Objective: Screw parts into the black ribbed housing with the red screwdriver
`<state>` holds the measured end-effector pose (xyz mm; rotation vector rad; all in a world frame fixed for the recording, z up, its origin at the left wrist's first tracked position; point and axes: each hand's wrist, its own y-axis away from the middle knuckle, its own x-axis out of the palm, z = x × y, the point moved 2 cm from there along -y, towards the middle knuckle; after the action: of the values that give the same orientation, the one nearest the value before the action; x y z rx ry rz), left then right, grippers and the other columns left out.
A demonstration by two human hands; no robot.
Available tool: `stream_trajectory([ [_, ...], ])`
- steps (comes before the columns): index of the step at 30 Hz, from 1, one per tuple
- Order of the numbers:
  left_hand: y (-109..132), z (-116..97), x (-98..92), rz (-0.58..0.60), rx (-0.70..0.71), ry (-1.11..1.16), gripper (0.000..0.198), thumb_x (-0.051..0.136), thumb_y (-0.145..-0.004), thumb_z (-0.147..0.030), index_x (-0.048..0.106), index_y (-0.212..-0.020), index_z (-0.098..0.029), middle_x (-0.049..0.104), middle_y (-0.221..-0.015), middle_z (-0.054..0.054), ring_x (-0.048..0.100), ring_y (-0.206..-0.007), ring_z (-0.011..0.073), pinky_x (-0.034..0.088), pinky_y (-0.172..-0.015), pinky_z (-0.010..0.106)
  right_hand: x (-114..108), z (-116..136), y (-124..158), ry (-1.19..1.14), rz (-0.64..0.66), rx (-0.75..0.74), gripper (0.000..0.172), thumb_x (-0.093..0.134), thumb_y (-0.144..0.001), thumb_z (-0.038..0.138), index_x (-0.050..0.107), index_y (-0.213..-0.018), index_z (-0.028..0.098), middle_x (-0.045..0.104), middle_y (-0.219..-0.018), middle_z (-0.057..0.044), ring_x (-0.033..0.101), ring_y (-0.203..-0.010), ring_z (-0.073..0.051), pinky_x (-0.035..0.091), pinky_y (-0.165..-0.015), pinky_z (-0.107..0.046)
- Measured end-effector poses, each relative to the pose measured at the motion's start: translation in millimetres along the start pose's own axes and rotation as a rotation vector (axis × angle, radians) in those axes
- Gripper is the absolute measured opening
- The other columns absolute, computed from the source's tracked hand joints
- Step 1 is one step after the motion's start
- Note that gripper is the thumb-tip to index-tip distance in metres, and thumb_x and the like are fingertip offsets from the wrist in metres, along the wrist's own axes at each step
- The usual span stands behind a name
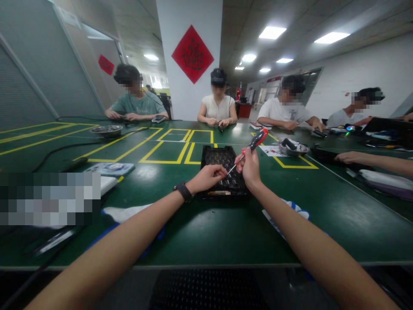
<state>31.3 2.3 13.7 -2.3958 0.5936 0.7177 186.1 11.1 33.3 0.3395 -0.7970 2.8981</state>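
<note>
My right hand [250, 168] is closed around a screwdriver [259, 138] with a red and black handle. The handle slants up to the right, and the metal shaft runs down to the left. Close to the shaft's tip, my left hand [211, 177] has its fingers pinched together; what they hold, if anything, is too small to make out. A dark watch [183, 192] is on the left wrist. Below both hands lies an open black case [237, 194] with small parts inside, partly covered by the hands.
White and blue gloves [127, 212] lie by my left forearm; another glove [295, 209] is by the right. A metal bowl [107, 131] stands far left, another bowl [298, 150] at right. Several people sit around the green table [193, 241], which has yellow tape lines.
</note>
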Motion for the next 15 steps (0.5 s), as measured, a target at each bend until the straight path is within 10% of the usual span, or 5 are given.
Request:
stream_trajectory([
  [15, -3.6, 10.7, 0.5, -0.037, -0.08, 0.074, 0.026, 0.059, -0.075, -0.029, 0.059, -0.095, -0.013, 0.065, -0.072, 0.003, 0.058, -0.064, 0.011, 0.045, -0.061, 0.022, 1.5, 6.7, 7.9, -0.001, -0.106, -0.147, 0.03, 0.033, -0.086, 0.052, 0.037, -0.093, 0.023, 0.05, -0.055, 0.008, 0.035, -0.033, -0.004, 0.026, -0.033, -0.016],
])
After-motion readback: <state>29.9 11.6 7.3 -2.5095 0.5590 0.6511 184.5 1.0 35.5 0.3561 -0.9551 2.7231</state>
